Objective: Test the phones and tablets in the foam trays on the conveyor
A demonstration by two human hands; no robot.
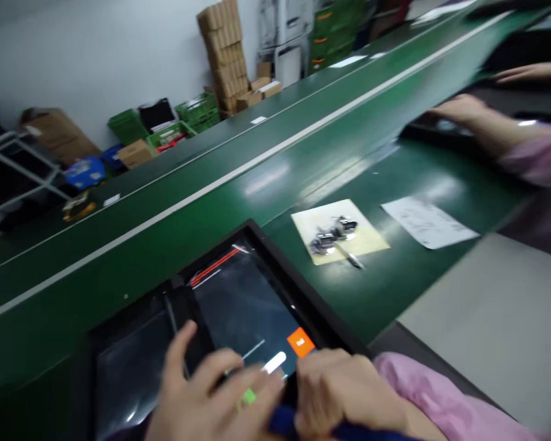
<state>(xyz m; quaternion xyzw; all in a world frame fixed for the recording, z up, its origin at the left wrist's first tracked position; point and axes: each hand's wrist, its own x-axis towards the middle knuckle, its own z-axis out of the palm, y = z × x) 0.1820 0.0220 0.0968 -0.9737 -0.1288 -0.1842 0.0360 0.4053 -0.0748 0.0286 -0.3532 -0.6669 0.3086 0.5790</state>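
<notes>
A black tray point(298, 278) is lying on the green tabletop point(344, 300).
The left hand point(220, 395) is reaching over it, grip open; the right hand point(344, 389) is gripping a dark blue item point(282, 421) nearby.

"mi" on orange square point(294, 336) of glossy panel point(239, 300)

The left hand point(215, 398) is spread over the black tray point(298, 291); the right hand point(337, 389) is curled beside the orange label point(300, 342).
</notes>
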